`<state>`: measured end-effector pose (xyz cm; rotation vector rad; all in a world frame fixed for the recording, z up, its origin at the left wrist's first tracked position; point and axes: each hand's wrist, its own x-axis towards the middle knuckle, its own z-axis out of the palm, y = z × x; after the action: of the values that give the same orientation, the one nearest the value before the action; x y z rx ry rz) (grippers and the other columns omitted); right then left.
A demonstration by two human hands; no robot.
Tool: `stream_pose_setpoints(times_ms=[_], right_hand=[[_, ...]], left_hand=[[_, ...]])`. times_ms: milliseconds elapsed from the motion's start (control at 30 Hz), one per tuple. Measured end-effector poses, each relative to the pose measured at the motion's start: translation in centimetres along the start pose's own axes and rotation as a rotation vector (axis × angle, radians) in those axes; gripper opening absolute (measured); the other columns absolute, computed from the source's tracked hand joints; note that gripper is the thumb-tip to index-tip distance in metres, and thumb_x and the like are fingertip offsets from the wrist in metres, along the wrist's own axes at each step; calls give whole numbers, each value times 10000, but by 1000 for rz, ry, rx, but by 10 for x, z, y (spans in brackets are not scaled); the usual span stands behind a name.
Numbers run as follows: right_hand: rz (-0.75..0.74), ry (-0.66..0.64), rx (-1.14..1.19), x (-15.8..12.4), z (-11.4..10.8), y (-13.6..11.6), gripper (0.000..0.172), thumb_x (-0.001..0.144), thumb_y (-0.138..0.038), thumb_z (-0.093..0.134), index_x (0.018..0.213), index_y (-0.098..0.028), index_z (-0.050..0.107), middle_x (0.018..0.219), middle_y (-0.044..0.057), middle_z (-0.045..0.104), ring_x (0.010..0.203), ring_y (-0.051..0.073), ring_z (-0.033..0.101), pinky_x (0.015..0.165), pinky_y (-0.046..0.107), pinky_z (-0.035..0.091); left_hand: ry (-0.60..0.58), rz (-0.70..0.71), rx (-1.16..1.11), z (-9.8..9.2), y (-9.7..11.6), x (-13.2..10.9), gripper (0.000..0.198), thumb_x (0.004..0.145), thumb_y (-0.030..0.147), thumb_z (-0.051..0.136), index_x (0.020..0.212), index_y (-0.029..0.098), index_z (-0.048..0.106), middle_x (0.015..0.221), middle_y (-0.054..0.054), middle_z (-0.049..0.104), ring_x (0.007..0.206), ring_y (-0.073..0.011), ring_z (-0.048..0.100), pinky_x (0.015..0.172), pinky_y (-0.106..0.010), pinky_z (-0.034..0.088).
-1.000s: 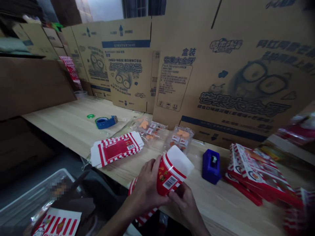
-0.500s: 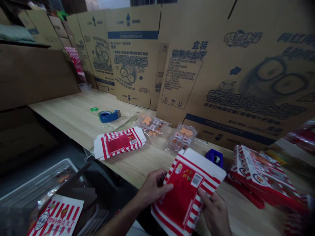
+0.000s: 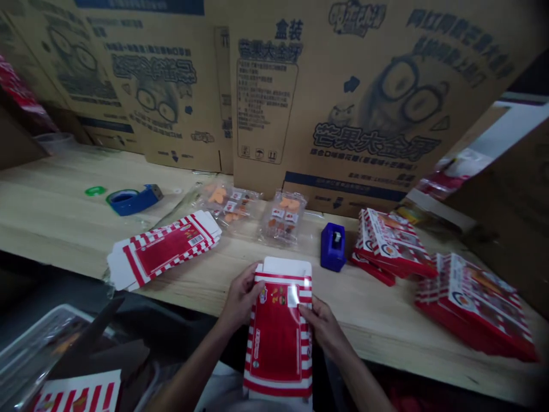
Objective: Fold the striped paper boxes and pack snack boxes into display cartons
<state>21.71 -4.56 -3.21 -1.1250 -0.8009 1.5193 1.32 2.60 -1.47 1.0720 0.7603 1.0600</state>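
A red carton with red-and-white striped edges (image 3: pixel 278 337) is held at the table's front edge, its white top flap pointing away from me. My left hand (image 3: pixel 241 297) grips its left side, thumb on the front panel. On the opposite side, my right hand (image 3: pixel 321 323) pinches the edge near the barcode area. Beyond the carton lie clear packs of orange pieces, one pack (image 3: pixel 283 217) straight ahead and another pack (image 3: pixel 227 203) left of it. A stack of flat striped cartons (image 3: pixel 165 252) rests to the left.
A blue tape dispenser (image 3: pixel 333 246) stands right of centre. Filled striped boxes (image 3: pixel 392 243) and more boxes (image 3: pixel 476 303) lie at the right. Another blue tape holder (image 3: pixel 134 199) and a green ring (image 3: pixel 95 190) sit at left. Cardboard (image 3: pixel 266 114) walls the back; a crate (image 3: pixel 64 312) is lower left.
The view has swung to the right. The carton in my hands has turned from tilted to nearly straight, and both hands still hold its sides.
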Motion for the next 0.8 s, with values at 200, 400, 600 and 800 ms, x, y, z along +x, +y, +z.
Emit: stream_pose_setpoints(times_ms=[200,400,600,800], right_hand=[[-286,187,-178,23,-20,-7,603,714,-365,757,1271,-303,535,1153,62,661,905,211,668,836,377,534],[-358,177,-422,35,-30,-4,293,768,-402,689,1007,-235,722,993,67,704,893,234,652,819,377,525],[-383,196,-383,39,-27,-8,217,749,-397,706,866,-215,716,950,71,688,874,215,636,806,348,515],[-262,-11,-285,44,-27,-28,381,722,-322,740,1084,-241,652,817,4,647,741,149,616,692,266,499]], left_hand=[[-25,-35,26,-7,-12,17,551,774,300,677,1287,152,543,1209,-109,650,1078,-252,619,912,-357,504],[-27,-163,178,-16,-9,26,418,738,350,701,1098,139,683,1012,-83,727,871,-219,667,783,-328,528],[118,-62,184,-5,-8,28,178,709,307,701,724,130,713,807,-40,701,745,-155,614,686,-243,476],[44,-62,153,-9,-2,39,359,658,208,700,1009,170,636,679,36,606,612,-102,556,586,-204,442]])
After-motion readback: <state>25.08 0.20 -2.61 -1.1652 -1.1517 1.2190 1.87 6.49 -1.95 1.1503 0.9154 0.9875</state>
